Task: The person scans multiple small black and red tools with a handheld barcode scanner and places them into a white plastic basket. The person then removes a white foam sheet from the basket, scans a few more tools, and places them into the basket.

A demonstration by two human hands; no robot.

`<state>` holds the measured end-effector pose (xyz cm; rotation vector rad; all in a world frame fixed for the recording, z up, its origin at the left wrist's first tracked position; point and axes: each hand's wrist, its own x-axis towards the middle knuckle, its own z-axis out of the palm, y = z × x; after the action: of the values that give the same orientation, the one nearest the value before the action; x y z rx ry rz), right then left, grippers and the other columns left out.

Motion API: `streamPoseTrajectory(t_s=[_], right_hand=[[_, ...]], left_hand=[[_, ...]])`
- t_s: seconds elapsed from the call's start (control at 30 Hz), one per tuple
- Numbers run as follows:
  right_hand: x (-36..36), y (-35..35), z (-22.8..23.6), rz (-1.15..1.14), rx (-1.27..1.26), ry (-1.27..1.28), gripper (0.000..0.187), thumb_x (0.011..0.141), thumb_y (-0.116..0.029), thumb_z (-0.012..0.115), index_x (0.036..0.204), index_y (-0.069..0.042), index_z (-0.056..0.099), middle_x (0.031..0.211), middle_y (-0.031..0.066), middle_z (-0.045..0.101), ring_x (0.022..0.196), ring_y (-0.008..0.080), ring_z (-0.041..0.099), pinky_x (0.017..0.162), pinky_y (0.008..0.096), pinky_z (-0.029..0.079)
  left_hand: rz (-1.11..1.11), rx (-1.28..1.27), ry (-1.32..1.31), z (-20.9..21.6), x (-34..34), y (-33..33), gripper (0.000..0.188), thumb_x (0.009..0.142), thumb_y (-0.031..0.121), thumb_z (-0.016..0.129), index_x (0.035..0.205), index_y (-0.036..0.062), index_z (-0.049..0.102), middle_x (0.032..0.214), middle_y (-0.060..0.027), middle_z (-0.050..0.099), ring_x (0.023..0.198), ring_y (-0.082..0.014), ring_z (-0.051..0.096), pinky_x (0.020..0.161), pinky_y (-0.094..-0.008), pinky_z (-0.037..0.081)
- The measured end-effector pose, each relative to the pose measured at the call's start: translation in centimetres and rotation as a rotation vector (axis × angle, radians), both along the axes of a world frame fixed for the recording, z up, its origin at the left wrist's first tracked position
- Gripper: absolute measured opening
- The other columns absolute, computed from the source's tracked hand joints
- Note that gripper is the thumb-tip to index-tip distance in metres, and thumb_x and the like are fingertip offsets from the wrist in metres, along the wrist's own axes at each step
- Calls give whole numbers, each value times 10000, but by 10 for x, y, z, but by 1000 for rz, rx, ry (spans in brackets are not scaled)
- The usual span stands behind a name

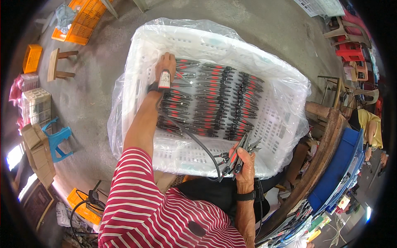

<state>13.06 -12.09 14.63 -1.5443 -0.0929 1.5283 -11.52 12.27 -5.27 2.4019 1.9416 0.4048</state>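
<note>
Inside a white plastic crate lined with clear film, several rows of black-and-red handled tools lie side by side. They look like small pliers or snips with pointed metal ends. My left hand reaches down at the far left of the rows, its fingers curled against the end of the left row; whatever they hold is hidden. Over the crate's near right edge, my right hand grips a bundle of the same pliers-like tools, metal ends pointing up and to the right.
A brown wooden edge and a blue tray stand at the right, with more tools below. Left are a blue stool, a wooden stool and orange crates. Another person in yellow is at the far right.
</note>
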Motion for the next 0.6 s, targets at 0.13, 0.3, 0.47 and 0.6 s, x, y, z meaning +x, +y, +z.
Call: streamPoseTrajectory(t_s=[0.13, 0.3, 0.47, 0.6], right_hand=[[-2, 1, 1, -81, 15, 23, 152, 763, -104, 670, 876, -8, 634, 739, 80, 647, 610, 148, 611, 557, 268, 517], [-3, 2, 1, -110, -1, 4, 154, 763, -105, 671, 882, -16, 633, 741, 78, 645, 609, 147, 608, 556, 263, 511], [-2, 0, 0, -93, 10, 14, 158, 769, -111, 663, 889, -15, 625, 740, 76, 643, 611, 145, 606, 556, 260, 511], [-2, 0, 0, -99, -12, 6, 151, 775, -112, 653, 888, -16, 623, 744, 75, 642, 615, 143, 607, 557, 253, 510]], left_hand=[[22, -176, -45, 7, 0, -1, 218, 770, -19, 527, 985, 16, 542, 1001, -114, 519, 980, -274, 526, 790, -363, 491], [-36, -11, -73, 10, 0, 0, 119, 735, 17, 541, 853, 18, 550, 881, -108, 517, 888, -267, 535, 704, -356, 498], [-39, 59, 120, 6, 3, 0, 113, 737, 40, 544, 849, 22, 550, 857, -97, 517, 858, -251, 532, 648, -349, 486], [-63, 73, 220, 3, 4, 1, 130, 746, 65, 540, 869, 24, 548, 856, -93, 518, 848, -235, 535, 620, -350, 476]])
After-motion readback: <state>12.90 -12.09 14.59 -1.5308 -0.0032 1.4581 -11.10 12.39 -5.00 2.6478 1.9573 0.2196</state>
